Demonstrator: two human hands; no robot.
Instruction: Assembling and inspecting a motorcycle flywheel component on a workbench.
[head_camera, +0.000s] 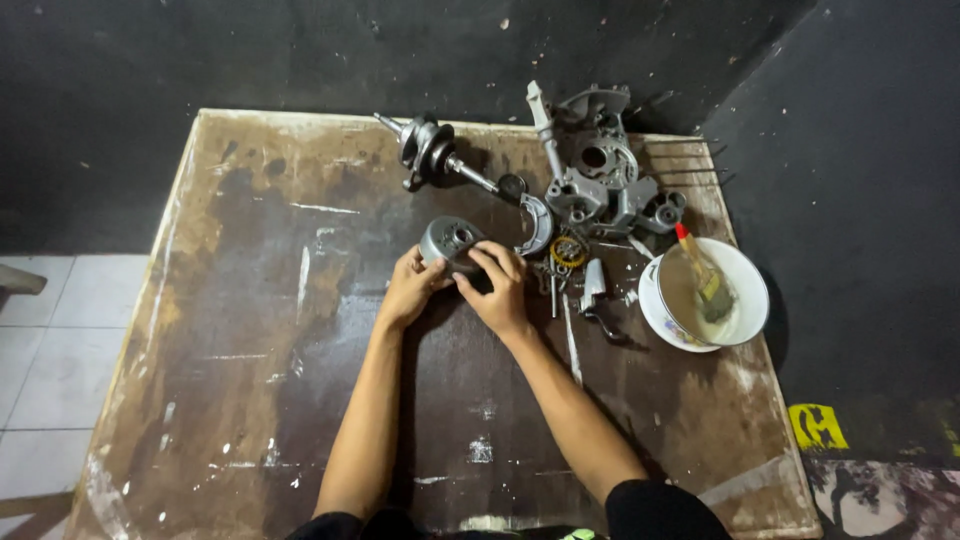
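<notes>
Both my hands hold a round grey metal engine part (449, 240) just above the worn wooden table (250, 330). My left hand (410, 287) grips its lower left side. My right hand (497, 288) wraps the right side, with fingers over its front face. The part's bottom is hidden behind my fingers.
A crankshaft (432, 152) lies at the table's back. A grey engine casing (600, 170) sits back right, with a curved metal piece (538, 222) and small loose parts (570, 262) before it. A white bowl (745, 280) holding a brush (704, 276) stands at the right edge.
</notes>
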